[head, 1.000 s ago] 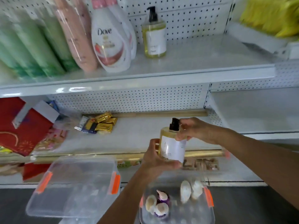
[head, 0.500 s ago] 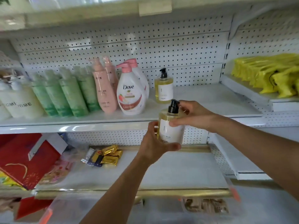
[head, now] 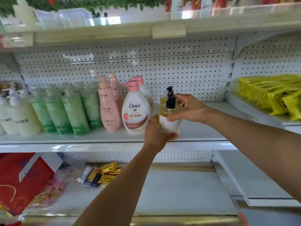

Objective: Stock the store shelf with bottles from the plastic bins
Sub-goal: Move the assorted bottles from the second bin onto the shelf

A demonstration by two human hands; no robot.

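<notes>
You held the pump bottle (head: 169,118) over the middle shelf (head: 203,129), just right of the Dove bottle (head: 136,115), another pump bottle behind it; chocolate bars (head: 104,174) lay on the shelf below.

You hold a clear pump bottle (head: 169,119) of yellow liquid upright at the front edge of the middle shelf (head: 104,141), just right of the Dove bottles. It has a black pump head and a white label with small dark print. Your left hand (head: 156,134) cups it from below and from the left side, thumb curled under the base; your right hand (head: 187,108) pinches it near the shoulder, fingers wrapped around the neck. A second, matching pump bottle (head: 169,90) stands right behind it on the shelf; only its black pump top shows clearly. Whether the held bottle's base touches the shelf cannot be told.
</notes>
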